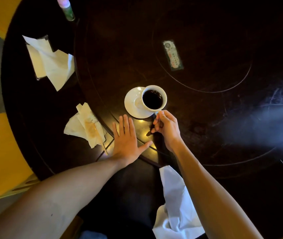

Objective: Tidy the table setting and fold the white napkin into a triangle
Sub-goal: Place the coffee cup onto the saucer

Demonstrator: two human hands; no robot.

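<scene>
Two hands in frame, both bare. Left hand [126, 138] lies flat and spread on the bench [206, 118], palm down, holding nothing, just below the saucer [132, 104]. Right hand [166, 127] is curled, thumb and forefinger pinched on the handle of the cup [153, 99]; the handle itself is almost fully covered by the fingers. Cup holds dark liquid and sits toward the right edge of the saucer, overhanging it; can't tell if its base is touching the saucer or lifted.

White napkin [175, 200] is at lower centre-right, crumpled, unfolded, hanging over the near bench edge; its right side is hidden behind the right forearm and its bottom is cut by the frame edge.

Left centre: stained paper napkin [84, 125], rumpled, with a thin wooden stick [101, 141] lying across it and poking out toward the bottom. Upper left: loose paper napkins [51, 61] spilling out of a dark holder, mostly buried. Top left: green bottle [66, 9], blurred, top cut off. Upper right of centre: small printed label [173, 55] on the bench, text unreadable. Right side of the bench is dark with a streak of glare.
</scene>
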